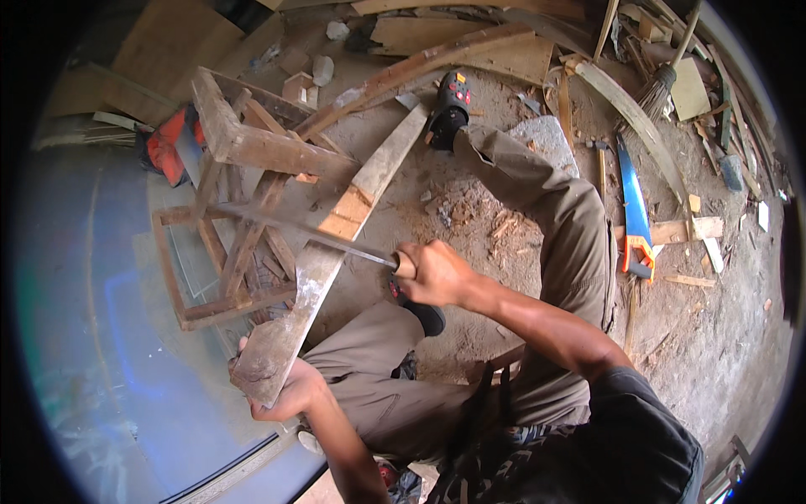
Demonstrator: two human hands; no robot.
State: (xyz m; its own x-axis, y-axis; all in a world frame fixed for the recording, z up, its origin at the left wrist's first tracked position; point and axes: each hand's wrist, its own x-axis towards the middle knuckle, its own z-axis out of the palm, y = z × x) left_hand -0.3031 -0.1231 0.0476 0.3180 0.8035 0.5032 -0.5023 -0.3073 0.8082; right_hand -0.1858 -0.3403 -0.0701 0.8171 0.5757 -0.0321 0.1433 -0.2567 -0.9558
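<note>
A weathered wooden board [312, 281] slants across the middle of the scene, its near end at the left and its far end just beside a dark shoe [452, 105]. Partway along it, a pale, freshly exposed patch [346, 215] stands out from the grey surface. The left hand [290, 391] grasps the board's broad near end, fingers wrapped around its edges. The right hand [437, 273] is clenched around the wooden handle of a long, narrow metal tool [369, 254], which crosses the board just nearer than the patch (its tip is blurred). To the left, a rough wooden frame [285, 154] stands beside the board. Wood chips [504, 225] litter the ground to the right; farther right lie a hammer [602, 168] and a blue-bladed handsaw [635, 202] with an orange handle.
</note>
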